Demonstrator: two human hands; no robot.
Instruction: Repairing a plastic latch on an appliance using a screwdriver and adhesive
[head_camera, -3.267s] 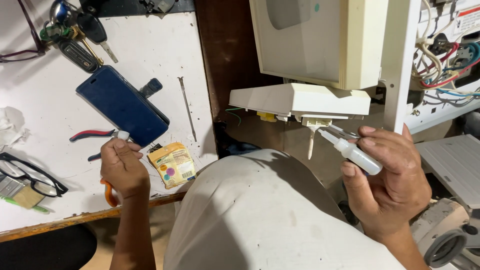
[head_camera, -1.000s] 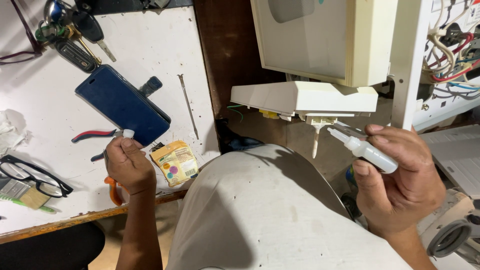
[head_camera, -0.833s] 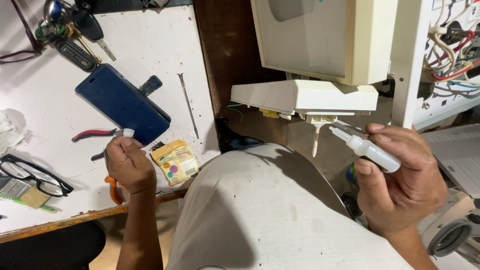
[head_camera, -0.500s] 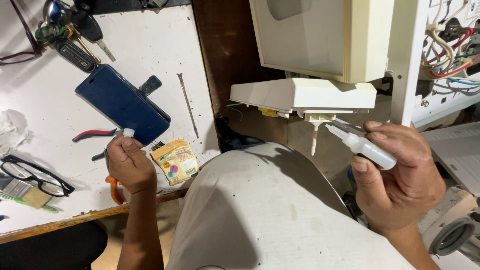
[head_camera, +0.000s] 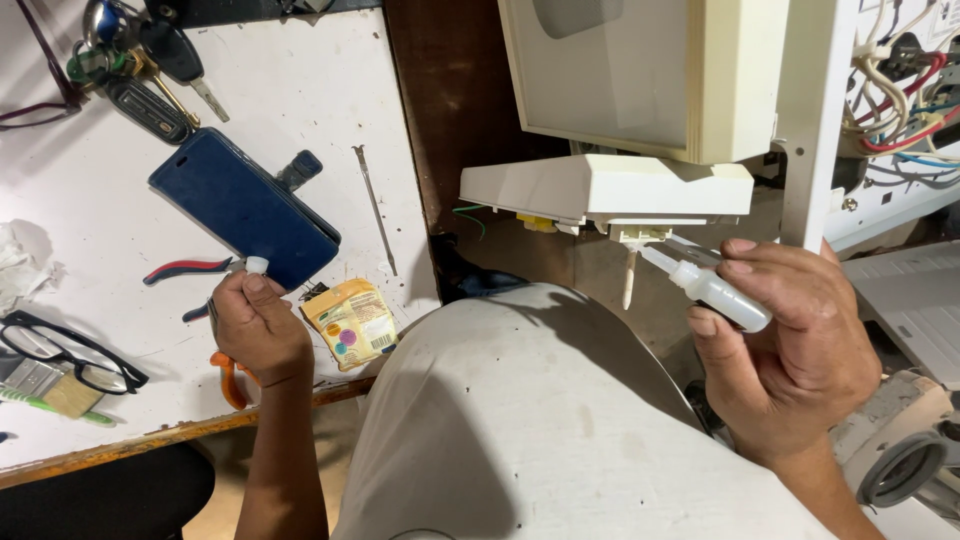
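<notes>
Your right hand (head_camera: 790, 350) is wrapped around a small see-through glue bottle (head_camera: 715, 292), with the thumb and fingers closed on its body. The thin nozzle points up and left at a little cream part (head_camera: 640, 236) that sticks down under the cream plastic housing (head_camera: 610, 188). The tip looks to be touching that part or just beside it; I cannot tell which. Your left hand (head_camera: 262, 325) is over the white table (head_camera: 300, 90), well apart from the bottle, and its fingers are pinched on a small white cap (head_camera: 257, 265). So the cap is off and the bottle is in place at the part; that much looks done. I cannot see any glue on the part, so I cannot tell if any has come out. To my eye, the gluing is at its start or middle, and putting the cap back on is not yet done. Near your left hand lie a dark blue phone case (head_camera: 245, 208), red-handled pliers (head_camera: 185, 270) and a yellow packet (head_camera: 352, 322). Black glasses (head_camera: 70, 350) and a small brush (head_camera: 45, 388) sit further left. Keys (head_camera: 140, 70) rest at the top of the table. Coloured wires (head_camera: 905, 90) show at the far right.
</notes>
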